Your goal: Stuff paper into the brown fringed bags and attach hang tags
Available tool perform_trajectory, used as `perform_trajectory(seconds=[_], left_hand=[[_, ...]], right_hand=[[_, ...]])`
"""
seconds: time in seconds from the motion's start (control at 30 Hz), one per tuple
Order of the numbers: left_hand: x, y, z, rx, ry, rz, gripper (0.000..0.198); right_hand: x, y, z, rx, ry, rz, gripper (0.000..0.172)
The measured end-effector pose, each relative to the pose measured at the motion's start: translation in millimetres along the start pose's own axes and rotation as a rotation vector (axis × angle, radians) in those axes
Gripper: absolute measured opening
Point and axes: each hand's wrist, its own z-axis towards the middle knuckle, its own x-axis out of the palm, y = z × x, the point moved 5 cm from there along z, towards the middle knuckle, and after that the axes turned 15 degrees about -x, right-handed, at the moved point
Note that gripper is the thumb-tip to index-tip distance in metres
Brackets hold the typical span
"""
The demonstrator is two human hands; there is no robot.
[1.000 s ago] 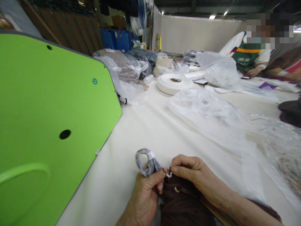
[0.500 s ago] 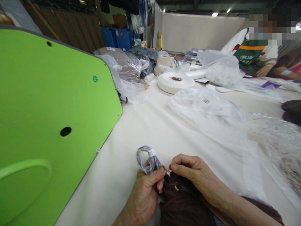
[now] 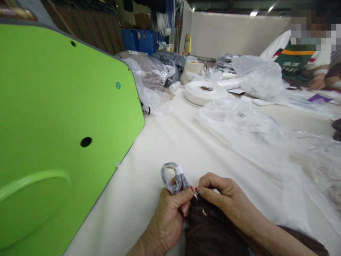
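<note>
At the near edge of the white table (image 3: pixel 170 142), both my hands meet over a dark brown garment (image 3: pixel 210 231). My left hand (image 3: pixel 167 220) is closed, gripping a small crumpled clear plastic bag (image 3: pixel 174 177) that sticks up above its fingers, and its thumb and forefinger pinch at the garment's edge. My right hand (image 3: pixel 223 199) is closed in a pinch on a tiny pale piece at that same edge, fingertip to fingertip with the left. What the tiny piece is cannot be made out.
A large green panel (image 3: pixel 58 124) fills the left side. Clear plastic bags (image 3: pixel 239 121) lie across the table's middle and right. A flat white tape roll (image 3: pixel 205 92) sits further back among bagged goods. Another person in a green-and-white top (image 3: pixel 295 60) sits at the far right.
The view has shifted slightly, so everything sits a little further right. My hands keep the same pinched grip on the bag and garment edge.
</note>
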Motion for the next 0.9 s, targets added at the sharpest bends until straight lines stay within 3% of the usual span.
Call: perform_trajectory(seconds=[0.13,0.43,0.6,0.9], left_hand=[[1.0,0,0,0.0,0.01,0.017,0.03],[1.4,0,0,-0.017,0.047,0.027,0.026],[-1.6,0,2,-0.072,0.07,-0.043,0.025],[1.3,0,2,-0.014,0.066,-0.08,0.026]], right_hand=[[1,1,-2,-0.014,0.004,-0.024,0.027],[4,-3,-6,0.079,0.043,0.18,0.031],[5,1,-6,0.013,0.08,0.166,0.029],[1,16,-2,-0.259,0.261,-0.143,0.02]])
